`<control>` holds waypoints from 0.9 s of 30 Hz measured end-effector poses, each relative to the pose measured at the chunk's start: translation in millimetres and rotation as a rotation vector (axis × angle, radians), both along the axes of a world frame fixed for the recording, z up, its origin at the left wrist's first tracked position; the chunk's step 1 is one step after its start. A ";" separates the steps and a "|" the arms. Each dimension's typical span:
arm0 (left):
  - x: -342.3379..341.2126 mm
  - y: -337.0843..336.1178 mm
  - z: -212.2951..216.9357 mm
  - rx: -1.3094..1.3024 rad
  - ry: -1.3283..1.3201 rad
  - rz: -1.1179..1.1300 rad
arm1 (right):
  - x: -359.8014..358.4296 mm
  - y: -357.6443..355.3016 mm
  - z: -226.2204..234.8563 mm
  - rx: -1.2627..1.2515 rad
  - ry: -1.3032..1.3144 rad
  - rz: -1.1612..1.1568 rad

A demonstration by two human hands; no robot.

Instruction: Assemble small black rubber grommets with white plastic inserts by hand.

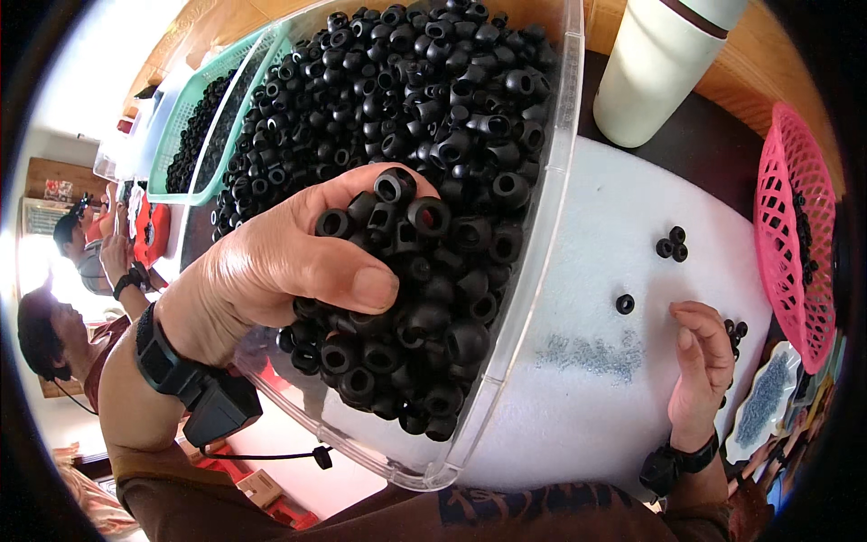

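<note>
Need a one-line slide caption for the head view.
Left hand cups small black parts at a clear bin heaped with more; right hand near loose ones on a white mat.

- I have one view here: head, from the left fisheye of the pair worn on the person's head.
- It faces down over the clear bin (552,203) and white mat (578,289); the person's brown shirt (361,510) crosses the lower edge.
- Range is close: I see the left hand (293,257) loom large, nearer the lens; the right hand (703,370) reads smaller, farther off.
- Coverage is wide: I get the room and a co-worker (59,339) at left, the pink basket (774,194) at right.
- Dark lens rim rings the view; the bin's edges bow.
</note>
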State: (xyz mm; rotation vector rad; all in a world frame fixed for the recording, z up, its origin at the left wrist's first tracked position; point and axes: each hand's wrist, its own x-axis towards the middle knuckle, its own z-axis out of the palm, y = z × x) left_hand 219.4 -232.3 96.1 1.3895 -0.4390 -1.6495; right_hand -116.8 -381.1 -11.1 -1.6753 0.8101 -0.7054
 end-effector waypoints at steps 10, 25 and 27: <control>-2.9 -6.9 9.5 -0.070 0.138 -0.002 | -0.4 0.5 3.5 0.033 0.012 0.002; -4.4 -3.7 9.2 -0.141 0.236 0.024 | 0.3 1.4 2.8 -0.002 0.034 0.000; -4.4 -3.5 10.8 -0.157 0.228 0.030 | 0.5 1.8 2.0 -0.007 0.032 -0.011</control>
